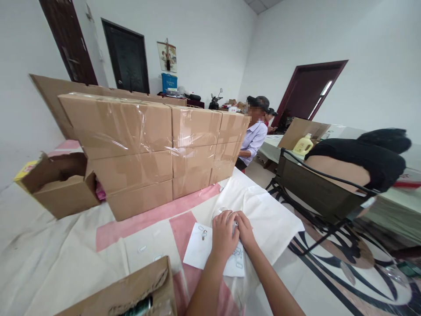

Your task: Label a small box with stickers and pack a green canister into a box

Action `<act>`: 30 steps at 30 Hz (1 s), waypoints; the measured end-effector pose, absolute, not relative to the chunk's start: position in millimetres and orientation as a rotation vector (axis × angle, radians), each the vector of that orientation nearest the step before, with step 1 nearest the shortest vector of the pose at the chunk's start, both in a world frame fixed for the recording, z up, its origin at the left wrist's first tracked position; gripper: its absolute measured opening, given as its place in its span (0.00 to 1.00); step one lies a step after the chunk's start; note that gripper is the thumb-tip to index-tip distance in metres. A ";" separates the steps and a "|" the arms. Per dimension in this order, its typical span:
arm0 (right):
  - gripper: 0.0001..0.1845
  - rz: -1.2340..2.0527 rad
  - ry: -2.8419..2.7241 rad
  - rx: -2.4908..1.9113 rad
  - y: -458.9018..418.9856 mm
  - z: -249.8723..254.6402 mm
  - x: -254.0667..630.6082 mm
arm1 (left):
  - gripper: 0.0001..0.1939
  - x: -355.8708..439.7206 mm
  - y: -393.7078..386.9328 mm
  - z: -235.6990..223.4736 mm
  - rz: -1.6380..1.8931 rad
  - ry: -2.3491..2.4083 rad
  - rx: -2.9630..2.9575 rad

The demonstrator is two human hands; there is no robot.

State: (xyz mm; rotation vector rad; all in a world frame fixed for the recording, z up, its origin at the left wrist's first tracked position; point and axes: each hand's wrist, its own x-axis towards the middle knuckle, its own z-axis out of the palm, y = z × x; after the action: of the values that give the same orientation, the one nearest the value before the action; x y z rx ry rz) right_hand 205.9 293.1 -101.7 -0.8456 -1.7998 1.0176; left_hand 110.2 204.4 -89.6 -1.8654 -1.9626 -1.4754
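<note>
Close together above the table, my left hand and my right hand both have curled fingers that meet at the tips. Whatever they pinch is too small and hidden to name. Beneath my wrists lies a white sheet of paper. Several small oval outlines, perhaps loose link-like pieces or printed marks, show on it to the left of my left hand and between my forearms. Something clear and crinkled, like thin plastic, lies just beyond my fingertips.
Taped cardboard boxes form a wall across the table. An open carton stands left, another box in front. Pink-and-white cloth covers the table. A person in a light shirt sits beyond; another bends over a chair at right.
</note>
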 end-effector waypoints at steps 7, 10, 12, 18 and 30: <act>0.19 1.008 -1.811 -0.846 292.5 -102.8 205.9 | 0.24 109.5 204.1 -91.0 -1.499 -1.975 -1.869; 0.19 0.998 -1.811 -0.844 292.0 -101.5 205.3 | 0.24 109.2 203.7 -90.8 -1.499 -1.980 -1.868; 0.19 0.990 -1.809 -0.845 291.7 -101.1 204.9 | 0.23 109.2 203.4 -90.0 -1.499 -1.982 -1.866; 0.19 0.981 -1.810 -0.862 291.7 -102.2 204.6 | 0.23 109.1 204.9 -89.2 -1.504 -1.969 -1.872; 0.18 0.971 -1.806 -0.871 289.3 -99.3 204.9 | 0.24 108.3 204.0 -89.1 -1.487 -1.965 -1.871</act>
State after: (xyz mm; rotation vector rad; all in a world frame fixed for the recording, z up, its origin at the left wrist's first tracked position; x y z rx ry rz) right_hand 204.9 289.3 -99.3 -0.8707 -1.8059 0.9710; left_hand 108.3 204.0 -89.1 -1.8709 -1.9653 -1.4866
